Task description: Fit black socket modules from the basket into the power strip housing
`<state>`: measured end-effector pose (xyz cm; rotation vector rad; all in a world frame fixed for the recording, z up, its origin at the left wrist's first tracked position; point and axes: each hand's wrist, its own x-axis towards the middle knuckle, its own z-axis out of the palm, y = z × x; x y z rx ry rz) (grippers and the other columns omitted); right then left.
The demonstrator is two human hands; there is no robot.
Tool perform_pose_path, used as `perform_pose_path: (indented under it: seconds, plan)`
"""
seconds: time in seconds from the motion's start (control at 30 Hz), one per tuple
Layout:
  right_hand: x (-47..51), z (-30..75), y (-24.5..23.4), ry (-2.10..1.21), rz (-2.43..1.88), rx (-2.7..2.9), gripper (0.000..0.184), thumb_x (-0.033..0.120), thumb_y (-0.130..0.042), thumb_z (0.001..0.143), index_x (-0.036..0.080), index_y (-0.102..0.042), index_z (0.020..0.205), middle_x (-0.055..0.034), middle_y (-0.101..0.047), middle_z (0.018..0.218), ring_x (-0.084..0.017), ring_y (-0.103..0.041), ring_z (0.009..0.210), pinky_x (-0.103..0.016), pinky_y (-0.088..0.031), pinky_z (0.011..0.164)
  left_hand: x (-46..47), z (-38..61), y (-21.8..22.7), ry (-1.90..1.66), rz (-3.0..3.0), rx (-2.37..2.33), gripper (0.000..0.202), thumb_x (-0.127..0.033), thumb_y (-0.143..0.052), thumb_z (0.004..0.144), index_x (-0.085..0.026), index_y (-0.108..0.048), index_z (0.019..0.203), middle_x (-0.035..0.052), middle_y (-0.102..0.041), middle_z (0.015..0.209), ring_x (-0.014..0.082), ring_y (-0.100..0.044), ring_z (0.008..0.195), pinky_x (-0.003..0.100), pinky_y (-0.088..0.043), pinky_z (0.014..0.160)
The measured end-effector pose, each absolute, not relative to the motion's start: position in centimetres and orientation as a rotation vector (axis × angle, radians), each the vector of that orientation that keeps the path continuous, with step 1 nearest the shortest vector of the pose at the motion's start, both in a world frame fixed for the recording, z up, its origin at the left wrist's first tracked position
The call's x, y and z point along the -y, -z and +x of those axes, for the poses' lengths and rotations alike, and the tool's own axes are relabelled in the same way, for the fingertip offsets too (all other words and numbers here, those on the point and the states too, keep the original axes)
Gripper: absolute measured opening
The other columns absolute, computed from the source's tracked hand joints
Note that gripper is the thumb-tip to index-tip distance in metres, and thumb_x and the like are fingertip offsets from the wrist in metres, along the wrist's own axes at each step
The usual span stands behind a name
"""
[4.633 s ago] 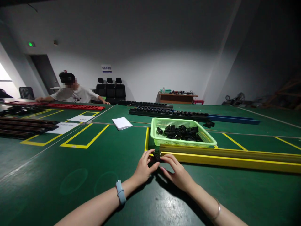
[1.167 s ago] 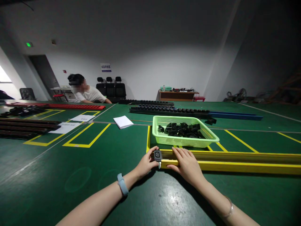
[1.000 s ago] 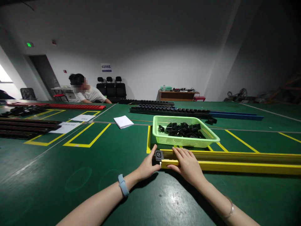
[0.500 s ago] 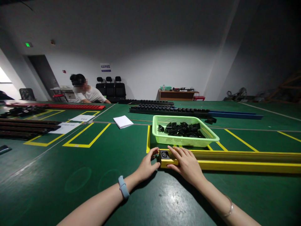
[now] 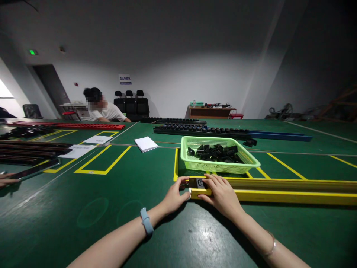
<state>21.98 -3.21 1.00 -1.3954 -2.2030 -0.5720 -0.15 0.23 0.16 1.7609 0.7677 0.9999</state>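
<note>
A long yellow channel rail (image 5: 284, 194) lies across the green table, its left end between my hands. Inside that end sits a small black block (image 5: 200, 182) with a pale outline on its top, partly covered by my right fingers. My left hand (image 5: 174, 195) is curled about the rail's left end, thumb at the near corner and fingers at the far one. My right hand (image 5: 221, 191) wraps over the rail, thumb along the near wall, fingers on top at the block. Behind the rail stands a light green basket (image 5: 223, 169) holding many black plastic parts (image 5: 217, 153).
A white booklet (image 5: 145, 144) lies left of the basket. Dark rails (image 5: 30, 150) and papers (image 5: 80, 151) are at left, where another person's hand (image 5: 8, 180) holds a dark flat object (image 5: 36, 170). More rails (image 5: 200, 131) lie behind; a co-worker (image 5: 104, 111) leans over the far side.
The black block has slid rightward into the channel, with my right fingers shifting along. My left hand has barely moved. At left, another person's hand has appeared and lifted the dark flat object.
</note>
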Motion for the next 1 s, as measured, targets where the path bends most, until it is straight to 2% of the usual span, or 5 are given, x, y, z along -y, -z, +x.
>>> perform_pose_path:
  seconds: [0.23,0.37,0.63,0.8,1.0]
  plan:
    - [3.48,21.94,-1.47,0.613,-1.398,2.269,0.056,0.054,-0.055,0.085,0.032,-0.045,0.136,-0.0098,-0.058,0.124,-0.027,-0.054,0.111,-0.044,-0.044,0.091,-0.19,-0.09,0.13,-1.004,1.797,-0.774,0.046,-0.012,-0.063,0.075,-0.019,-0.053,0.119,0.0100,-0.058,0.124,0.0223,-0.055,0.113,0.040,-0.040,0.101]
    - [3.49,21.96,-1.50,0.618,-1.390,2.261,0.050,0.052,-0.057,0.085,0.034,-0.052,0.131,-0.0087,-0.058,0.125,-0.027,-0.053,0.112,-0.044,-0.043,0.092,-0.23,-0.08,0.27,-0.997,1.785,-0.784,0.047,-0.012,-0.063,0.075,-0.019,-0.053,0.120,0.0101,-0.059,0.122,0.0222,-0.056,0.111,0.040,-0.041,0.100]
    - [3.38,21.82,-1.28,0.549,-1.417,2.215,0.047,0.055,-0.056,0.084,0.021,-0.060,0.116,-0.0114,-0.059,0.123,-0.027,-0.054,0.111,-0.044,-0.043,0.093,-0.32,0.01,0.45,-0.996,1.796,-0.800,0.044,-0.012,-0.062,0.075,-0.019,-0.053,0.118,0.0101,-0.059,0.121,0.0216,-0.057,0.109,0.039,-0.043,0.098]
    - [3.40,21.92,-1.31,0.591,-1.387,2.251,0.044,0.052,-0.056,0.085,0.029,-0.057,0.122,-0.0099,-0.058,0.125,-0.028,-0.053,0.112,-0.044,-0.043,0.091,-0.47,0.05,0.61,-1.003,1.798,-0.781,0.046,-0.009,-0.060,0.074,-0.020,-0.054,0.118,0.0079,-0.060,0.116,0.0206,-0.056,0.108,0.037,-0.044,0.096]
    - [3.27,21.86,-1.36,0.568,-1.405,2.223,0.041,0.057,-0.057,0.082,0.020,-0.062,0.101,-0.0118,-0.061,0.121,-0.028,-0.055,0.110,-0.043,-0.044,0.091,-0.08,-0.01,0.50,-0.999,1.887,-0.820,0.030,-0.013,-0.058,0.077,-0.020,-0.057,0.106,0.0101,-0.053,0.129,0.0216,-0.055,0.111,0.035,-0.046,0.092]
